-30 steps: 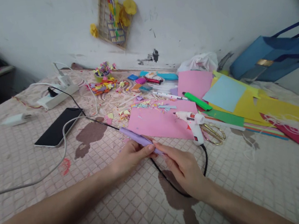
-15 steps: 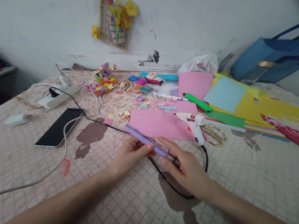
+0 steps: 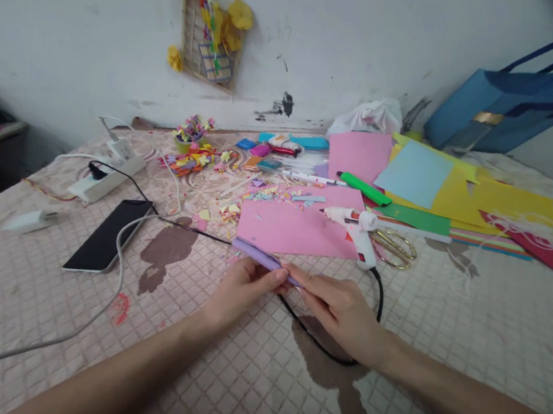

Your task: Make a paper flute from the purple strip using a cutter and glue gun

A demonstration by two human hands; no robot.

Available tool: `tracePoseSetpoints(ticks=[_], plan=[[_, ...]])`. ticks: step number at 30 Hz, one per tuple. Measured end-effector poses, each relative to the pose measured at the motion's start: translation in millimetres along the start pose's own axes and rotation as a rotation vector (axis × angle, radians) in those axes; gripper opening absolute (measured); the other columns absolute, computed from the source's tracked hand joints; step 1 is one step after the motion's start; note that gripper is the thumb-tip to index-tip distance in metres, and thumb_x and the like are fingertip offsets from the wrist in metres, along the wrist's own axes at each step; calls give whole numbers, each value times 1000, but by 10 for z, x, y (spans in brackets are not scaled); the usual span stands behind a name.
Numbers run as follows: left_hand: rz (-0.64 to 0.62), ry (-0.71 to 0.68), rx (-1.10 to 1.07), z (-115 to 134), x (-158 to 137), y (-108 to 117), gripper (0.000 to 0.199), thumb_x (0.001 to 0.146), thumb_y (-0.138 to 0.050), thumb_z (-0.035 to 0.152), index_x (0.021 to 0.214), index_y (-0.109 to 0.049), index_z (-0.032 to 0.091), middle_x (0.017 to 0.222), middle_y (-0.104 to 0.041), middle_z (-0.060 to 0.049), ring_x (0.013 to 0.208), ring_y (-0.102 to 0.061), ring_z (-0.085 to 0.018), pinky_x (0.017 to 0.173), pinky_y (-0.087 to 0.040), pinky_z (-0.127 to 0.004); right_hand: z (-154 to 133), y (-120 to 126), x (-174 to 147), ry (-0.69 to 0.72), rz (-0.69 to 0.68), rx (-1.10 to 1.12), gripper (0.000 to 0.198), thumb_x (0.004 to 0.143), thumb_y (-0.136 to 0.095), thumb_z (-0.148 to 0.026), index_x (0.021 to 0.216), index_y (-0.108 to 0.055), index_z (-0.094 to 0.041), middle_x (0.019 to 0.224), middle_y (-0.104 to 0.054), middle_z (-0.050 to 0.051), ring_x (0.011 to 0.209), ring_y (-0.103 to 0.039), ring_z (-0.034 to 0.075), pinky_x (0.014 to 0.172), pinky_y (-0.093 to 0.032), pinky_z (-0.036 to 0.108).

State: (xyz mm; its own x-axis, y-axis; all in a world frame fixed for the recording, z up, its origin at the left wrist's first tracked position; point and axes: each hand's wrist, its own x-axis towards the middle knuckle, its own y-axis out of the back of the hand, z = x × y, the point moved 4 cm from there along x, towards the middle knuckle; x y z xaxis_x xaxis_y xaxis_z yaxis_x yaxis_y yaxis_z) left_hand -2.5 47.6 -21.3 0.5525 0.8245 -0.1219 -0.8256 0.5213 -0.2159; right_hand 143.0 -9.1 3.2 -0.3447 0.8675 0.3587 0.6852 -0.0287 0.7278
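Observation:
A narrow piece of purple paper (image 3: 257, 254), folded or rolled lengthwise, is held slantwise above the table between my two hands. My left hand (image 3: 249, 287) pinches its middle from the left, thumb on top. At the lower right end my right hand (image 3: 342, 306) is closed on the same paper, its fingertips near my left thumb. That end is largely hidden by my fingers. Behind the paper lies a pink sheet (image 3: 305, 234) with small paper scraps on it. A white glue gun (image 3: 361, 240) rests at the sheet's right edge, its black cord looping below my hands.
Gold-handled scissors (image 3: 397, 249) lie right of the glue gun. A green cutter (image 3: 365, 189) and coloured paper sheets (image 3: 421, 176) are farther right. On the left are a phone (image 3: 109, 237), a power strip (image 3: 109, 179) and a white cable (image 3: 120, 260). A blue bag (image 3: 511, 107) stands at the back right.
My right fingers have closed in on the paper's lower end and moved up toward my left thumb. The paper's far end has dipped slightly, and less of its length shows.

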Motion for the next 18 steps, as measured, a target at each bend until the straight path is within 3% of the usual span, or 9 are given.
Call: tracePoseSetpoints(ticks=[5,9,12,15,18], plan=[[85,-25,-76,-40,26,63,33,72,-71,41,88,-64,13,80,-66,-3,76,-60,-15,75,-48,-29,33,8,-5,2,26,-14,41,93,-43,-19,133,-47,-22,107,-70,5,83,-67,15,72,-52,27],[69,-6,-126,-54,17,37,35,70,-74,39,90,-63,12,83,-66,-4,79,-61,-16,76,-48,-29,36,34,-11,-14,11,-51,46,91,-48,-22,136,-43,-20,115,-67,6,76,-68,14,68,-52,26],[75,3,-175,-8,13,39,37,71,-74,37,96,-61,13,85,-66,-4,78,-61,-15,74,-49,-28,52,83,-29,36,47,-88,39,92,-46,-22,131,-50,-19,106,-71,6,74,-67,14,67,-51,25],[120,8,-229,79,44,154,46,73,-72,39,109,-55,17,91,-67,-5,81,-63,-16,74,-51,-30,105,139,-54,93,69,-195,35,94,-44,-23,127,-54,-18,78,-70,2,61,-62,12,58,-47,24],[101,50,-95,173,89,316,39,78,-65,45,104,-57,16,95,-68,-7,85,-64,-18,74,-50,-30,151,153,-70,182,6,-299,36,96,-42,-26,128,-53,-17,64,-61,-1,53,-55,11,52,-42,23]])
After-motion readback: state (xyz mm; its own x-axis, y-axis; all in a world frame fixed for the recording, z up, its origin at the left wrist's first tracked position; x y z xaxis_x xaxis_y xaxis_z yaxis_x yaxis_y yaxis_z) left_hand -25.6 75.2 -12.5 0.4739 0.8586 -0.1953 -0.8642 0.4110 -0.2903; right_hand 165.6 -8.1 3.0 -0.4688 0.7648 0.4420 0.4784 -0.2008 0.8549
